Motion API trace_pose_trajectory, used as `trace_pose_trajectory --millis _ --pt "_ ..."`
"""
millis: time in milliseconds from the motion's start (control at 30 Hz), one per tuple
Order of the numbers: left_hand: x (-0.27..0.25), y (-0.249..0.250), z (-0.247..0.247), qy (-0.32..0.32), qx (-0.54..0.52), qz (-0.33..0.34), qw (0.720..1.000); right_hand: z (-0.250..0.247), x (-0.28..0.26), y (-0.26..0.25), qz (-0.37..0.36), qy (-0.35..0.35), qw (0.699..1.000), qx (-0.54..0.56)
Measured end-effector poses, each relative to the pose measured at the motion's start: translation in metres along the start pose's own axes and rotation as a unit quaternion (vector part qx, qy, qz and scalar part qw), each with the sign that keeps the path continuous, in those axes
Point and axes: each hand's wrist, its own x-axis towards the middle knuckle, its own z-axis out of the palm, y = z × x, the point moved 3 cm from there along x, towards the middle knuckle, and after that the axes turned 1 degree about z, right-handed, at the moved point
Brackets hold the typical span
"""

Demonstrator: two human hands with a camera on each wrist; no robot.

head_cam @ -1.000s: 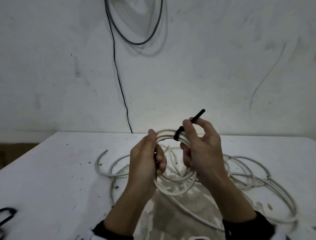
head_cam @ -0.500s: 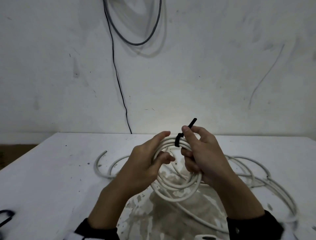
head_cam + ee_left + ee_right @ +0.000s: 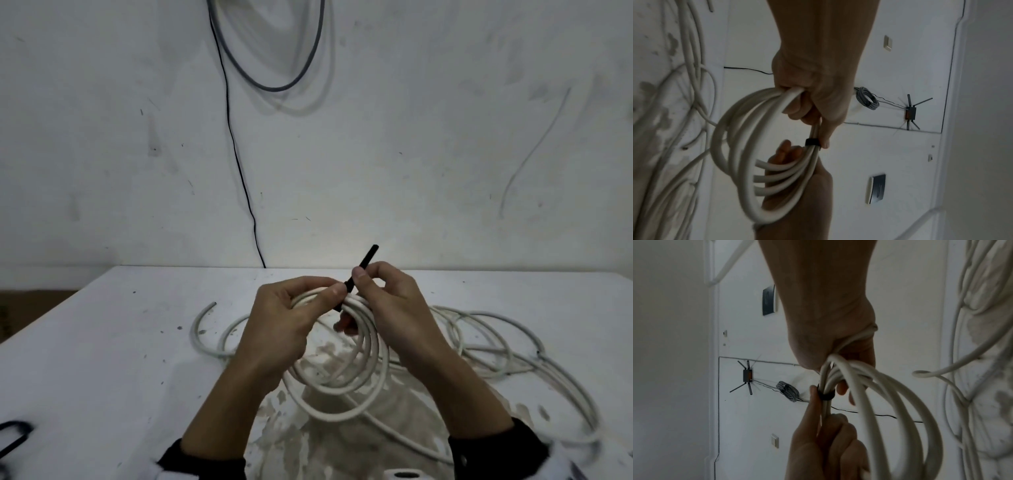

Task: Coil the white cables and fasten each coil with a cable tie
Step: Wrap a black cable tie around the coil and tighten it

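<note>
Both hands hold a coil of white cable [image 3: 346, 383] up above the white table [image 3: 102, 359]. A black cable tie [image 3: 363, 263] is wrapped round the top of the coil, its tail pointing up and right. My left hand [image 3: 325, 294] grips the coil's strands, its thumb stretched to the tie's band [image 3: 813, 142]. My right hand [image 3: 363, 277] pinches the tie's tail between thumb and forefinger, with its lower fingers curled round the strands [image 3: 840, 369]. In the right wrist view the band [image 3: 826, 395] sits snug on the bundle.
Loose white cables [image 3: 513, 342] sprawl over the table's right half and another cable end [image 3: 202, 325] curves at the left. A black object [image 3: 13, 435] lies at the front left edge. A thin black wire [image 3: 239, 154] and grey loop [image 3: 274, 85] hang on the wall.
My left hand has shifted along the coil towards the tie, and its thumb now reaches the band. The tie's tail and both hands sit slightly lower.
</note>
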Motion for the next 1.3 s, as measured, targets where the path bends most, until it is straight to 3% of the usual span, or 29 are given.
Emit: trace_pose_trajectory --millis 167,300,400,500,600,700,833,967,1033,1133,1200,1233,1300 --pt "0.001 -0.005 -0.004 -0.058 -0.061 -0.098 0.992 -0.01 0.007 0.002 -0.002 0.043 0.998 0.036" --pt "0.001 -0.005 0.002 -0.067 -0.07 -0.116 0.988 -0.013 0.007 0.005 -0.011 0.091 0.994 0.066" --pt "0.001 -0.004 0.004 0.004 -0.066 -0.097 0.993 -0.007 0.004 0.008 0.009 0.097 0.994 0.054" --pt "-0.001 0.007 0.001 0.109 -0.015 -0.032 0.993 -0.007 -0.003 -0.003 0.061 0.007 0.996 0.066" --pt "-0.006 0.017 -0.004 0.204 -0.011 -0.001 0.979 -0.008 -0.016 -0.014 0.008 -0.067 0.998 -0.016" --pt "-0.009 0.018 -0.001 0.241 -0.033 0.012 0.97 -0.005 -0.02 -0.011 -0.044 -0.057 0.99 -0.118" --pt "-0.004 0.015 -0.001 0.21 -0.187 -0.019 0.959 -0.001 -0.021 -0.011 -0.04 -0.027 0.997 -0.065" --pt "0.003 0.013 0.001 0.116 -0.356 -0.087 0.923 0.006 -0.031 -0.019 -0.043 0.028 0.999 0.004" --pt "0.003 0.013 0.003 0.081 -0.37 -0.108 0.919 0.008 -0.031 -0.023 -0.058 0.078 0.995 0.013" --pt "-0.005 0.016 0.008 0.065 -0.283 -0.085 0.953 0.005 -0.027 -0.024 -0.053 0.156 0.986 0.009" --pt "-0.013 0.016 0.011 0.074 -0.114 -0.057 0.989 0.002 -0.026 -0.022 -0.053 0.202 0.978 -0.021" --pt "-0.017 0.014 0.014 0.081 -0.031 -0.047 0.995 0.001 -0.026 -0.022 -0.057 0.225 0.972 -0.031" --pt "-0.026 0.013 0.021 0.096 0.032 -0.041 0.994 -0.002 -0.027 -0.025 -0.056 0.252 0.966 -0.026"
